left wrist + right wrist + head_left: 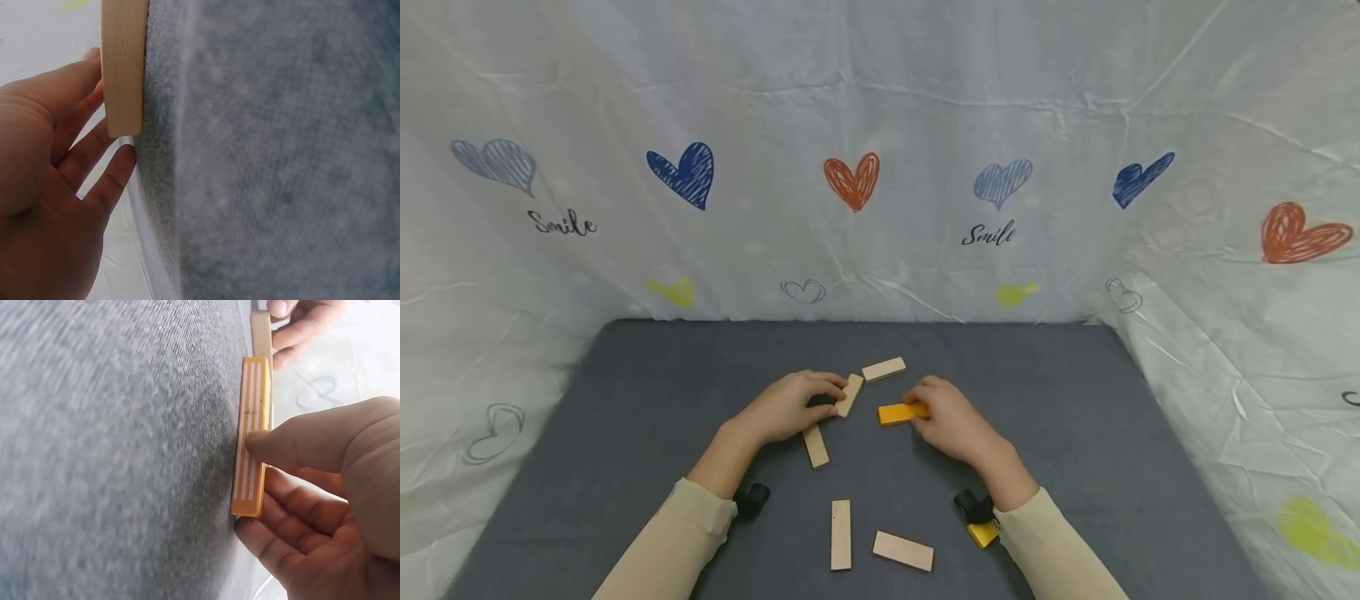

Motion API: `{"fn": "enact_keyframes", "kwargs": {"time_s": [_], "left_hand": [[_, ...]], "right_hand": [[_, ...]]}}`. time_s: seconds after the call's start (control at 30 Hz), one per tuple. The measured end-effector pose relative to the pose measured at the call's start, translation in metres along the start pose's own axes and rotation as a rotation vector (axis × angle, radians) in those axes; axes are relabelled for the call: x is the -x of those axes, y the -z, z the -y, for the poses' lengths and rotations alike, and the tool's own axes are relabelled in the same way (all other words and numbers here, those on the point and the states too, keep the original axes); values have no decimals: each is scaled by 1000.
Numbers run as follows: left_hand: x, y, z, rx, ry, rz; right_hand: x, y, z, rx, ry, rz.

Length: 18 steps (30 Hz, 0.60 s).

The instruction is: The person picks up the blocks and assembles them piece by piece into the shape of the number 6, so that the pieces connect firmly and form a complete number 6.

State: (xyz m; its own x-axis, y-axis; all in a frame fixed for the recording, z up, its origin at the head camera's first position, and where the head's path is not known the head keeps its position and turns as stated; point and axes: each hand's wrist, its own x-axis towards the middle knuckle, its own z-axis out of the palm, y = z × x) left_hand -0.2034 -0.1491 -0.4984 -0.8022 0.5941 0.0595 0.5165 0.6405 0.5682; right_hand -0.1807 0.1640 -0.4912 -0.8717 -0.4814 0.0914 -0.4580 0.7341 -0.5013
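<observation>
My left hand (793, 406) holds a plain wooden block (851, 397) at its left side, between thumb and fingers. In the right wrist view, that hand's fingertips (294, 331) are at the block's edge. Another plain block (816, 447) lies just below the left hand. My right hand (953, 419) pinches an orange block (901, 413) by its right end. White stripes run along the orange block's face in the right wrist view, where the thumb presses on it. A wooden block (124, 69) overlaps the left fingers in the left wrist view.
Beyond the hands lies a plain block (883, 369). Two more blocks, one upright in view (841, 535) and one slanted (903, 551), are on the grey tabletop (1045, 367) nearer the body. A yellow block (982, 533) shows partly beneath the right wrist. A white heart-print curtain (925, 108) hangs behind.
</observation>
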Motion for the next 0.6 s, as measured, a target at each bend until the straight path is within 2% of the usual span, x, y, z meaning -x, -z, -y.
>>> {"fn": "enact_keyframes", "kwargs": {"time_s": [0.6], "left_hand": [[-1, -1, 1, 0, 17, 3]], "right_hand": [[-19, -13, 13, -17, 74, 12]]}}
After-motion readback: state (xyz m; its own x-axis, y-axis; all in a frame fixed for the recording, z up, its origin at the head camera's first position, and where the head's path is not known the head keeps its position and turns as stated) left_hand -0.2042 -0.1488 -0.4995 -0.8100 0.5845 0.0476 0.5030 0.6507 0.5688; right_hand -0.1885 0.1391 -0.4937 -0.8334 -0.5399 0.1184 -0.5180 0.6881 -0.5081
